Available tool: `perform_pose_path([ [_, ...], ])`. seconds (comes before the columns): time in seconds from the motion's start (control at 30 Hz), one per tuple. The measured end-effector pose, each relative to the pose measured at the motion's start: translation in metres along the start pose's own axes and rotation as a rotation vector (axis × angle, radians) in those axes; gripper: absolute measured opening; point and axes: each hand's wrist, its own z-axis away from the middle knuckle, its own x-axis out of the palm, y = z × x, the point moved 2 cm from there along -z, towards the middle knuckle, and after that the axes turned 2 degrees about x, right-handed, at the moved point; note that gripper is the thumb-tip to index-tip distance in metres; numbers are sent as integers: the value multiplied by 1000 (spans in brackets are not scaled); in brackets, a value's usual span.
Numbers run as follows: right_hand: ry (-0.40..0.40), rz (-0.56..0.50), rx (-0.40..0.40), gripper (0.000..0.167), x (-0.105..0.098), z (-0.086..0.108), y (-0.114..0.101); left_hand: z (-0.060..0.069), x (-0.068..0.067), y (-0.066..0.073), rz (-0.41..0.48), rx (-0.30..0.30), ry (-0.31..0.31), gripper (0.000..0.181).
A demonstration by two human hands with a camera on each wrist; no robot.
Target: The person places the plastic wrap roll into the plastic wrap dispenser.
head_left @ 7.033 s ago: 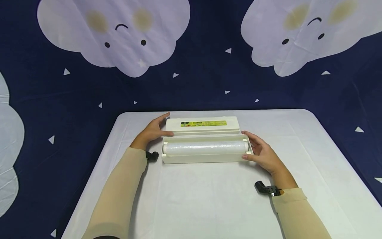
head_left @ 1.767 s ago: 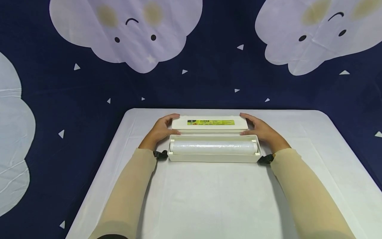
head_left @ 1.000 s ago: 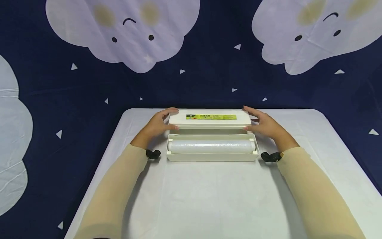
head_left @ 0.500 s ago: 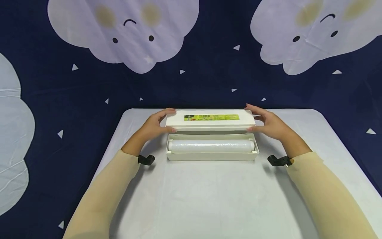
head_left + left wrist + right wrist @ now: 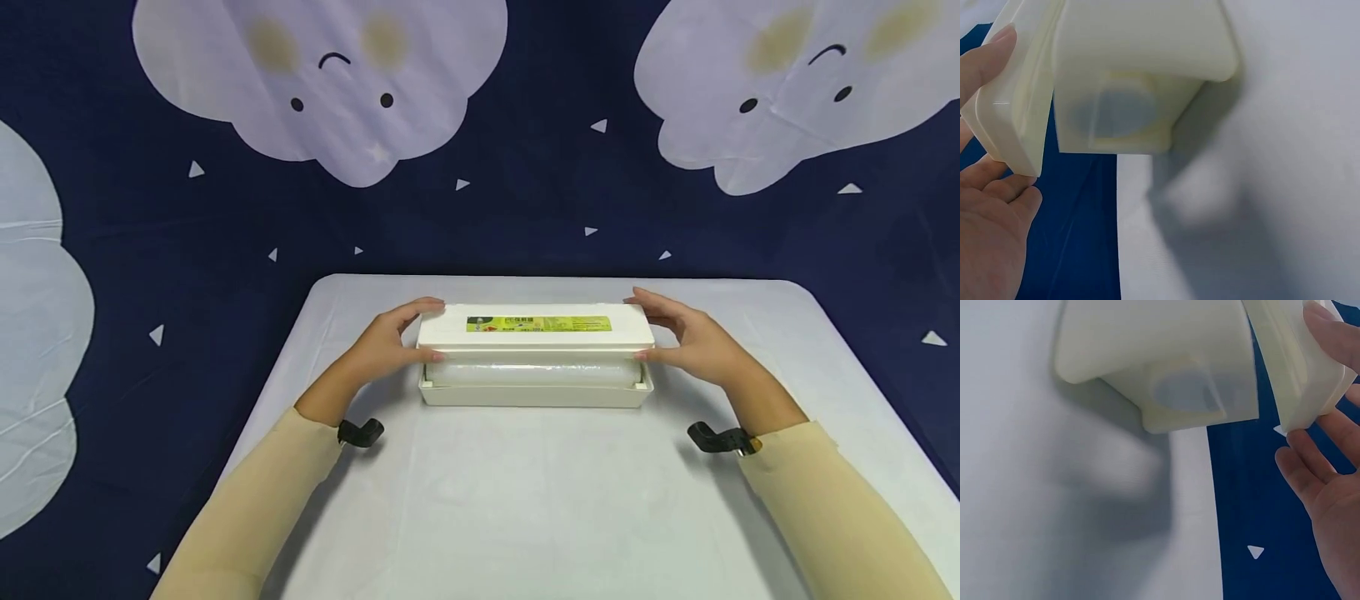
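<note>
A white lid (image 5: pixel 536 337) with a green-yellow label hangs just above a long white box (image 5: pixel 536 397). My left hand (image 5: pixel 375 346) grips the lid's left end, thumb at the near edge and fingers behind. At the other end my right hand (image 5: pixel 705 346) holds it the same way. Inside the box lies a roll of cling film (image 5: pixel 532 374), its back part hidden by the lid. Both wrist views show the lid (image 5: pixel 1010 115) apart from the box (image 5: pixel 1166 344), with a narrow gap between them.
The box stands on a table with a white cloth (image 5: pixel 536 500). Behind the table hangs a dark blue cloth (image 5: pixel 525 242) with printed clouds. A black wrist camera (image 5: pixel 362 432) sits at the left wrist, another black camera (image 5: pixel 716 438) at the right.
Earlier the lid lay behind the box, and my right hand was at the box's right end. Both hands then took the lid, raised it and brought it toward me over the box.
</note>
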Motion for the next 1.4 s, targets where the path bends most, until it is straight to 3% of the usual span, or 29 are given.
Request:
perform_pose_path([
  [0.17,0,-73,-5,100,6,11,3,11,5,2,-2,-2,5,81],
  [0.4,-9,-73,-52,100,14,19,6,22,10,-1,32,40,8,79],
  [0.57,-19,-86,-74,100,18,24,7,27,13,-2,34,33,8,79],
  [1.03,-13,-185,-106,101,24,32,10,33,18,-5,-1,55,6,81],
  [1.4,19,-215,-42,101,30,37,8,34,20,-2,59,54,27,86],
])
